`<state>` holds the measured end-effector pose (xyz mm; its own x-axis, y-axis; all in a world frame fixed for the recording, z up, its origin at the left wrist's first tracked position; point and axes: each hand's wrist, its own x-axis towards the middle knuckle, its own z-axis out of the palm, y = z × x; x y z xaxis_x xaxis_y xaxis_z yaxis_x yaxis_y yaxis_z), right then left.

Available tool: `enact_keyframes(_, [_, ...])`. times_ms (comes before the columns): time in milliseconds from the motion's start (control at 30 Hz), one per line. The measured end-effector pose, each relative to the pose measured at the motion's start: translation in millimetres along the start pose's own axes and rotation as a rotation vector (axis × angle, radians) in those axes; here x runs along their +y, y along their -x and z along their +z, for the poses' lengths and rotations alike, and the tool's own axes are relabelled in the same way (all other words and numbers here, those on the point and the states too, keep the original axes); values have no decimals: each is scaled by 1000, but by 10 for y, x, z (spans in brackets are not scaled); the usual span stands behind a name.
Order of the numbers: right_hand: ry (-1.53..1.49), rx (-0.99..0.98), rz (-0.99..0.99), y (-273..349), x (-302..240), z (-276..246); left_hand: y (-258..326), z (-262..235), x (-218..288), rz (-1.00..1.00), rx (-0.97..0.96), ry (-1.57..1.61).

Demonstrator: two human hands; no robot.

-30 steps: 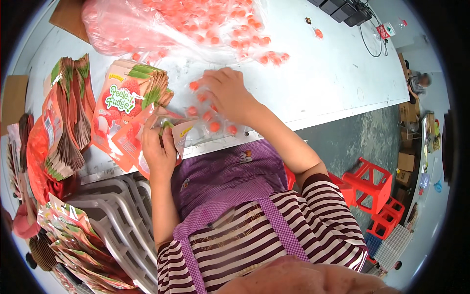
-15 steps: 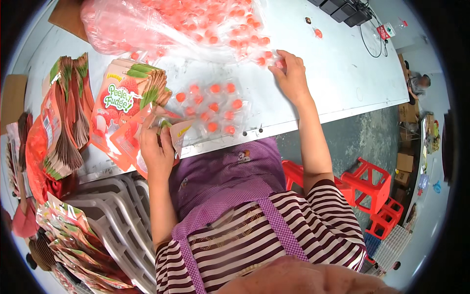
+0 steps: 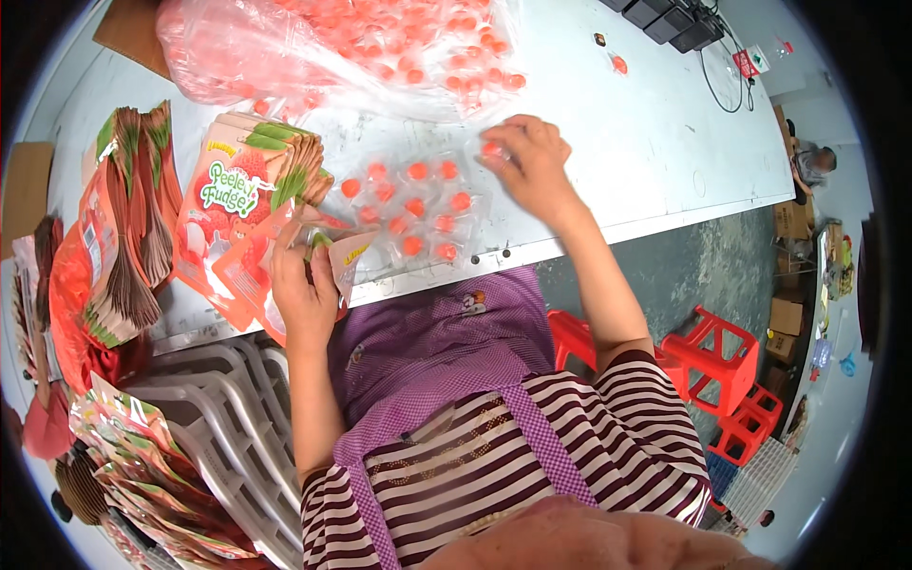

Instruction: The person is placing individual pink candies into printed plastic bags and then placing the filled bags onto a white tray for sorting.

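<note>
Nearest, at the front edge of the bench [image 3: 655, 176], the left hand [image 3: 305, 293] is closed on a red printed pouch [image 3: 351, 262], with the thumb and fingers near its top. Just beyond, to its left, lies a fanned stack of flat pouches [image 3: 223, 180]. To its right, a group of clear-wrapped red sweets [image 3: 414, 206] lies on the bench. At the far right of this group, the right hand [image 3: 538, 171] seems to pinch a single wrapped sweet [image 3: 492, 149]. In my judgement, this grip should be light, catching the wrapper without squeezing the centre, and the hand should go low, not scattering the group. Farther away lies a large plastic bag [image 3: 252, 57] of similar sweets.
</note>
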<state>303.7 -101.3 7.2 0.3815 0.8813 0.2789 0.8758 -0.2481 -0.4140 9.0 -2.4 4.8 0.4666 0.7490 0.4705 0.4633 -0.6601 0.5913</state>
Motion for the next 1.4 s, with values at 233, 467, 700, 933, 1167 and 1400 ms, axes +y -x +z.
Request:
enact_keyframes(233, [-370, 46, -144, -132, -407, 158, 20, 4, -33, -23, -4, -8])
enact_keyframes(467, [155, 126, -165, -666, 238, -47, 24, 3, -10, -34, -6, 7])
enact_keyframes(700, [111, -12, -27, -639, 350, -115, 21, -3, -25, -34, -27, 14])
enact_keyframes(933, [-308, -2, 157, -191, 312, -173, 6, -1, -6, -14, -4, 5])
enact_keyframes(1167, [-614, -1, 188, -24, -30, -66, 0, 2, -4, 11, -1, -23])
enact_keyframes(1400, [-795, -38, 402, -60, 67, -101, 0, -10, 14, -4, -4, 1])
